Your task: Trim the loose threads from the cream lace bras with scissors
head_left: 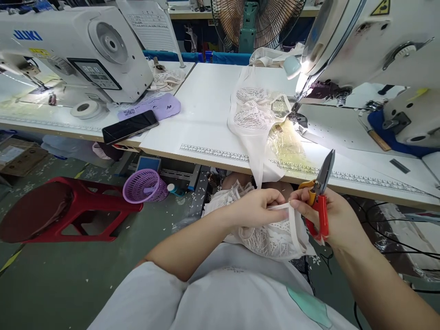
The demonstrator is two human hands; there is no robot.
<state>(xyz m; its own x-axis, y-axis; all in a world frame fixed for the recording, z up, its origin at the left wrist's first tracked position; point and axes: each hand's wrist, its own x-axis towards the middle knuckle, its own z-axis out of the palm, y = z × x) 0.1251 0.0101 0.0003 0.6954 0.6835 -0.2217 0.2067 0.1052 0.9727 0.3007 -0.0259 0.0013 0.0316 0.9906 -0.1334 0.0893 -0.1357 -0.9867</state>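
My left hand (256, 207) is closed, pinching a white strap of a white lace garment (271, 236) that lies in my lap below the table edge. My right hand (332, 215) is closed around red-handled thread snips (321, 192), blades pointing up, and its fingertips also pinch the same strap. The two hands touch each other at the strap. Another white lace piece (254, 114) lies on the table and hangs over its front edge, reaching toward the needle area of the sewing machine (371, 41) at the right.
A second sewing machine (68, 46) stands at the left, with a black phone (129, 126), a tape roll (84, 109) and a purple pouch (154, 106) beside it. On the floor are a red stool (65, 208) and a purple basket (144, 185). A fan (254, 20) stands behind.
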